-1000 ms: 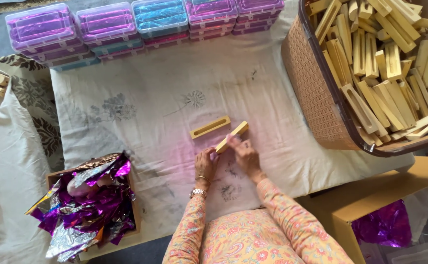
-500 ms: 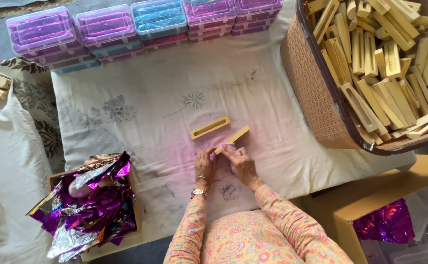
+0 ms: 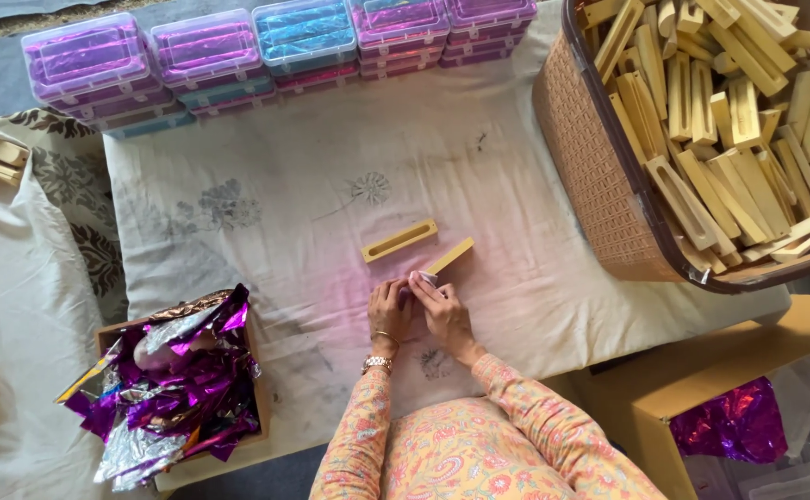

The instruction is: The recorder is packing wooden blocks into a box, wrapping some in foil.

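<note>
Both hands meet at the near end of a pale wooden bar [image 3: 449,256] that lies aslant on the white cloth [image 3: 312,176]. My left hand [image 3: 387,313] pinches that end from the left. My right hand [image 3: 440,310] covers it from the right, fingers closed over it and over something small and pale at the tip. A second wooden bar with a long slot [image 3: 399,240] lies free just beyond the hands.
A brown woven basket [image 3: 590,167] full of wooden bars stands at the right. Stacked clear boxes with purple and blue foil [image 3: 211,51] line the far edge. A cardboard box of crumpled purple and silver foil [image 3: 164,389] sits near left. Another foil box [image 3: 720,426] is at near right.
Both hands drew closer together around the bar's near end; the right hand slid left over it. The bar shifted slightly. The slotted bar stayed put.
</note>
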